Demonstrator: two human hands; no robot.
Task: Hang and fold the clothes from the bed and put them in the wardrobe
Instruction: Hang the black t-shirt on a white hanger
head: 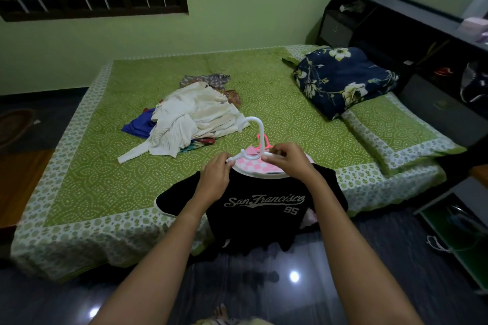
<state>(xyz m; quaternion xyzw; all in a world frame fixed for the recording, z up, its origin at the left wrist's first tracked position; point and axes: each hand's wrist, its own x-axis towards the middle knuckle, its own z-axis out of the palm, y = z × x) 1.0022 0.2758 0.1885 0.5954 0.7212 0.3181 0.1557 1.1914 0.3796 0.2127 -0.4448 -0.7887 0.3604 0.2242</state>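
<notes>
both arms stretched forward, left hand and right hand each pinching white hanger, hook up, at neck of black San Francisco tee draped over near edge of bed

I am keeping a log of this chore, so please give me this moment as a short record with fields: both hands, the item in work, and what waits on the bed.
left hand: pinches one end of the white hanger
right hand: pinches the hanger near the foot of its hook
item in work: black T-shirt, print "San Francisco 95", draped over the edge of the bed
hanger position: at the shirt's collar
waiting: pile of clothes mid-bed, white garment on top
also there: pink hanger behind the hands; navy floral bedding
</notes>
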